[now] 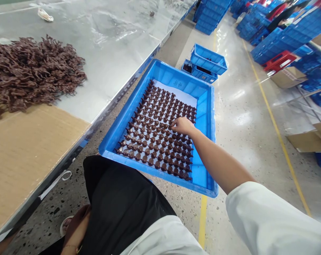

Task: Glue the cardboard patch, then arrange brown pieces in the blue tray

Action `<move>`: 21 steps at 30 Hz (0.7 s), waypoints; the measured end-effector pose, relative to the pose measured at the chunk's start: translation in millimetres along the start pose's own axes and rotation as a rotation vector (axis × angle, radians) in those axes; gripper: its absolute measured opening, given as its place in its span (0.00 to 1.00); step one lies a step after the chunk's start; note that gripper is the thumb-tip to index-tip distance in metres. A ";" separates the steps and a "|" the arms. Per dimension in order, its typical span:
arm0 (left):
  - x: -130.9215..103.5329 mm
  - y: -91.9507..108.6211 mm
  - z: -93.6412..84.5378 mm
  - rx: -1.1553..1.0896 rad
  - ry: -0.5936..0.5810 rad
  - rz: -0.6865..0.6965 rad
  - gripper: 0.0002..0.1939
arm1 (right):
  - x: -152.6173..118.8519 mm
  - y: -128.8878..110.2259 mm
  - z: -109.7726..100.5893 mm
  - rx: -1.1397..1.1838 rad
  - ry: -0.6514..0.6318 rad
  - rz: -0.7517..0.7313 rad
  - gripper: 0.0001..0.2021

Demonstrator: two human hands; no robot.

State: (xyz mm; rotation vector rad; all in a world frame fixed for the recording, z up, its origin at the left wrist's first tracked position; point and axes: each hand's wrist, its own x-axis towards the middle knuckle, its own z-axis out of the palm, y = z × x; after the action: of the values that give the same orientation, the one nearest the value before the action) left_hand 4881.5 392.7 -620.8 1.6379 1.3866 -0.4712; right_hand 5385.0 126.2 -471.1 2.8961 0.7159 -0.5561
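Observation:
A blue plastic crate [156, 170] sits tilted against my lap, lined with white sheet [188, 97]. Rows of small, glossy dark-brown moulded parts [151, 146] stand on the sheet, each with a round disc and thin projecting ends. My right hand [183, 126] reaches in from the right, fingers bent down and pinched together at a part in the middle rows. The fingertips partly cover that part. What shows of my left arm [79, 230], with a thin bracelet, lies low at the left; its fingers are hidden by the black clothing and the crate.
On the metal-topped table [96, 71] at left lie a heap of brown moulded pieces [35, 71] and a cardboard sheet [35, 141]. Small blue bins [208, 62] stand on the floor beyond the crate. Stacked blue crates [290, 42], cardboard boxes [289, 76] and a red stool [279, 61] line the right.

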 end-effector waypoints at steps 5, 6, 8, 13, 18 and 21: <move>-0.4 1.8 -1.5 0.028 -0.056 0.027 0.22 | 1.3 -0.1 1.6 0.007 0.002 -0.003 0.14; -1.2 3.2 -1.8 0.032 -0.067 0.020 0.23 | 1.4 -0.4 2.2 0.007 0.000 -0.007 0.15; -2.3 4.9 -2.3 0.031 -0.071 0.006 0.25 | 1.8 -0.7 3.7 0.009 -0.002 -0.017 0.15; 3.3 -2.7 -2.4 0.047 -0.006 0.041 0.19 | 2.3 1.5 5.5 0.012 0.002 -0.029 0.15; 9.6 -9.3 -0.7 0.078 -0.033 0.070 0.17 | 0.4 1.0 3.0 0.010 0.004 -0.019 0.14; 5.4 -4.6 0.2 0.059 -0.008 0.045 0.19 | -0.1 -1.9 2.5 0.007 -0.003 -0.009 0.14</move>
State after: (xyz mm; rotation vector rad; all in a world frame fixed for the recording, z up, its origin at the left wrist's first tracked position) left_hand 4878.9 395.5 -626.8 1.7095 1.3383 -0.4964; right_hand 5383.2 127.4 -473.4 2.8992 0.7288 -0.5647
